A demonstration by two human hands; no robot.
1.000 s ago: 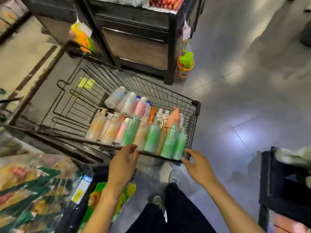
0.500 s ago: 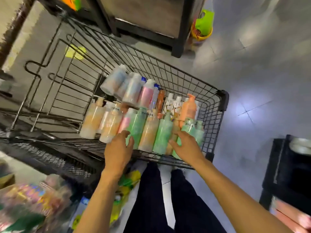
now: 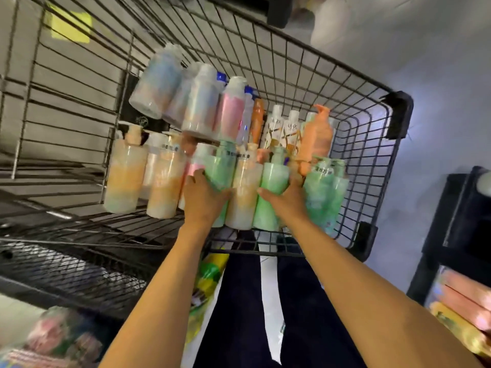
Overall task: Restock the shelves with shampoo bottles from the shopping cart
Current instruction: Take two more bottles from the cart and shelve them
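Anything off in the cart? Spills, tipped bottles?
No spill or damage shows. The pastel bottles at the back of the cart lie tilted above the upright front row; blur hides what props them. The left hand grips the left green bottle, the right hand the middle green bottle.

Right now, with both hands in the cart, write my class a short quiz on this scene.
1. True or false: the left hand rests on the cart rim, holding nothing.
2. The right hand grips a bottle of which colour? A orange, B green, C pink.
3. What stands between the two gripped bottles?
Key: 1 false, it grips the left green bottle; 2 B, the right green bottle; 3 the peach-and-white bottle.
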